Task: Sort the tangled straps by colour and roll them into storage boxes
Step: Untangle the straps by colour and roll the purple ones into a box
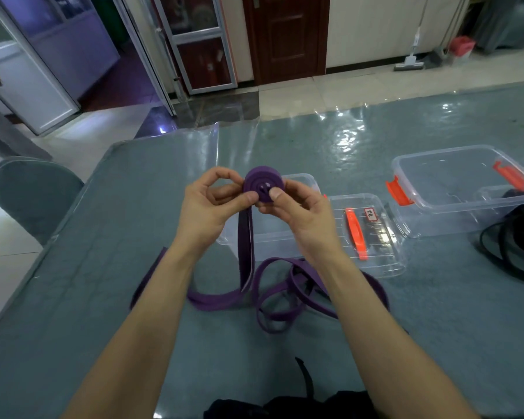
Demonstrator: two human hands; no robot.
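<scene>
Both the left hand (208,204) and right hand (300,216) are being used in front of the clear box (307,177): the purple roll (262,184) is being pinched, seemingly so its coils cannot spring loose

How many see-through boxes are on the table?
2: one box behind the purple roll, a bigger box far right. The clear piece between them looks like a lid. More may be hidden.

Purple strap (263,189) half rolled, tail looped on table; clear boxes (454,189) open
</scene>
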